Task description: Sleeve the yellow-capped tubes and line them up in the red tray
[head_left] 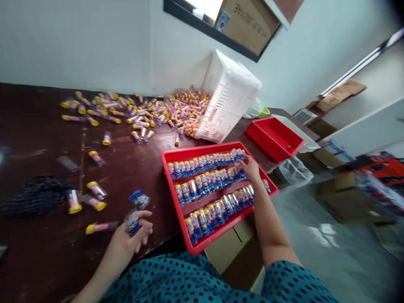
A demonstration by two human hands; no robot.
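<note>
A red tray [213,195] at the table's front edge holds three rows of small clear tubes with yellow caps and blue lower parts. Over its right side, my right hand [251,168] has its fingers at the tubes near the right end of the upper rows; whether it grips one is too small to tell. Left of the tray, my left hand [134,231] holds small blue and clear pieces between palm and curled fingers. Just above it on the table lie more blue pieces [139,199]. Loose yellow-capped tubes [97,190] lie to its left.
On the brown table [126,168], a large pile of yellow-capped tubes [186,111] spills from a tipped white basket [225,99]. A second red tray [274,136] stands at the right, with a plastic bag [296,170] nearby. Dark cloth [38,195] lies left. Cardboard boxes stand on the floor.
</note>
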